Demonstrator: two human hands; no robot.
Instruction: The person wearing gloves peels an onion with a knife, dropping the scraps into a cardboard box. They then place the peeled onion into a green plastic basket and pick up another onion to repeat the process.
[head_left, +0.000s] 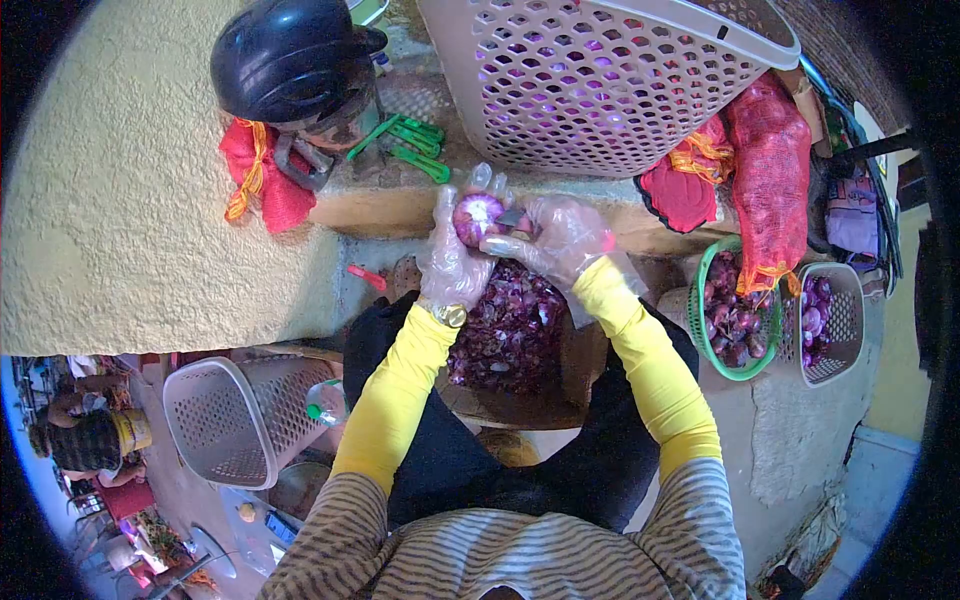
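Note:
My left hand, in a clear plastic glove with a watch at the wrist, holds a purple and white onion between its thumb and fingers. My right hand, gloved too, is closed around a small knife whose dark blade lies at the onion's right side. The right thumb is close to the onion's lower edge. Below both hands, between my knees, a heap of purple onion skins fills a container.
A large perforated basket of onions stands ahead on the ledge. Green-handled tools and a black helmet are left of it. A green basket of onions is at right, an empty-looking basket at left. Another person is far left.

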